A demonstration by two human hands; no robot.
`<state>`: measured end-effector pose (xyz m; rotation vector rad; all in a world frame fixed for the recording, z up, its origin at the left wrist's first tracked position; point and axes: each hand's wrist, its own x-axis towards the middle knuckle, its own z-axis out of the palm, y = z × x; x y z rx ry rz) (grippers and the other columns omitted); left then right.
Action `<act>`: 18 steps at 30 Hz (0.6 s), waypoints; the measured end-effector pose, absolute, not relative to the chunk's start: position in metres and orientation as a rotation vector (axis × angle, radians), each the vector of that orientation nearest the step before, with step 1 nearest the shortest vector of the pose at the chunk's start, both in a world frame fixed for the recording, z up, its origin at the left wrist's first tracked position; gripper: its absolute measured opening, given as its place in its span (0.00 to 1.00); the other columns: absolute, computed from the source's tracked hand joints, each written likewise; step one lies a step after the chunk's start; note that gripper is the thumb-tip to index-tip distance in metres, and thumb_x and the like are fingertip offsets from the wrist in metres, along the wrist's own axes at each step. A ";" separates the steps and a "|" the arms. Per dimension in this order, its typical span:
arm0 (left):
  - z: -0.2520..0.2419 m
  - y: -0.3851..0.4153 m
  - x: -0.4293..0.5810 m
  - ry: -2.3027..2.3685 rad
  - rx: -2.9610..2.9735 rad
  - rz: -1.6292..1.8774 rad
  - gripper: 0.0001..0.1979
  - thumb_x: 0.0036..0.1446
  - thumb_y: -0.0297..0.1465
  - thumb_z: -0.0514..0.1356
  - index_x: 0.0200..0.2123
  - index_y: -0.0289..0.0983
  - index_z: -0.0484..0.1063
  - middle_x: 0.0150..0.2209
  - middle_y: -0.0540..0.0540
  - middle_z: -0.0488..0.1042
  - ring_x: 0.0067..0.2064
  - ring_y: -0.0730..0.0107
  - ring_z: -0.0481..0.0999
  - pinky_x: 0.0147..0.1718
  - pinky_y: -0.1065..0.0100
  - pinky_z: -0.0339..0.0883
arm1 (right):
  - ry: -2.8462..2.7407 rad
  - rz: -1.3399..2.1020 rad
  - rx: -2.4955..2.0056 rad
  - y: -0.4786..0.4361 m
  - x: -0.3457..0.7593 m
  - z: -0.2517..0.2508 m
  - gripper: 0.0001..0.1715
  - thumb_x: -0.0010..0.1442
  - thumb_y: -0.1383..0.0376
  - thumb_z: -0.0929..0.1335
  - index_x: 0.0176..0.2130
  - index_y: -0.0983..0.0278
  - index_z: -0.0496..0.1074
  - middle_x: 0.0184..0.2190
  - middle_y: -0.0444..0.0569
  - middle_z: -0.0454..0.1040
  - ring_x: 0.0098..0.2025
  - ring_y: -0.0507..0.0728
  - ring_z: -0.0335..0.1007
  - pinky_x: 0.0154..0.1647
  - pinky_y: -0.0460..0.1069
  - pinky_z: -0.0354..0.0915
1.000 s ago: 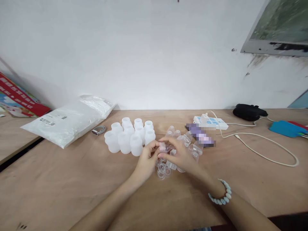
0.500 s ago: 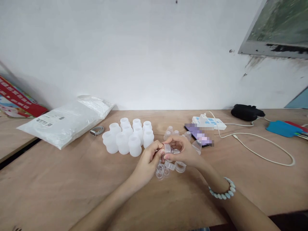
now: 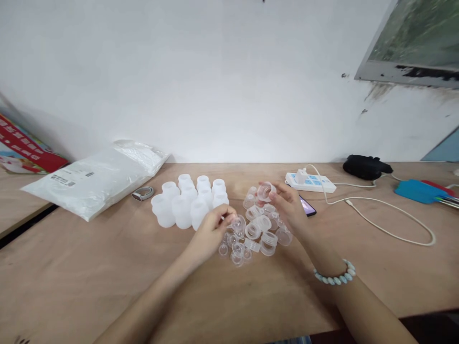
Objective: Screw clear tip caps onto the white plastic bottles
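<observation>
My right hand [image 3: 289, 200] grips a clear threaded screw ring [image 3: 265, 191], held up with its round opening showing. My left hand [image 3: 215, 223] pinches a clear bottle nipple [image 3: 238, 223] by its edge, low over a pile of similar parts. Beneath both hands lie several loose clear rings [image 3: 253, 230] and small nipples [image 3: 237, 249]. Clear domed caps [image 3: 251, 197] stand behind the pile, partly covered by my right hand. To the left, several frosted white bottles [image 3: 182, 210] stand upright in a close group.
A white plastic package [image 3: 93, 179] and a watch [image 3: 142, 193] lie on the left. Right of the pile are a phone [image 3: 307, 206], a power strip [image 3: 322, 184] with a looped cable [image 3: 394, 235], a black case [image 3: 366, 166] and a blue spatula [image 3: 419, 190].
My hands were together on a threaded ring with a nipple; now they are apart. The right has moved up and right with the ring, the left slightly down and left with the nipple.
</observation>
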<state>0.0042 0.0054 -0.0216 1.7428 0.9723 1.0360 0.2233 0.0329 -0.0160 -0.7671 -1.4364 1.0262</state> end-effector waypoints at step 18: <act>-0.027 0.002 0.003 1.375 2.609 0.811 0.10 0.66 0.25 0.50 0.38 0.36 0.70 0.38 0.43 0.73 0.41 0.59 0.71 0.40 0.60 0.65 | -2.151 0.404 -1.186 0.046 0.235 -0.036 0.21 0.58 0.67 0.73 0.52 0.59 0.73 0.44 0.50 0.72 0.46 0.61 0.69 0.48 0.56 0.64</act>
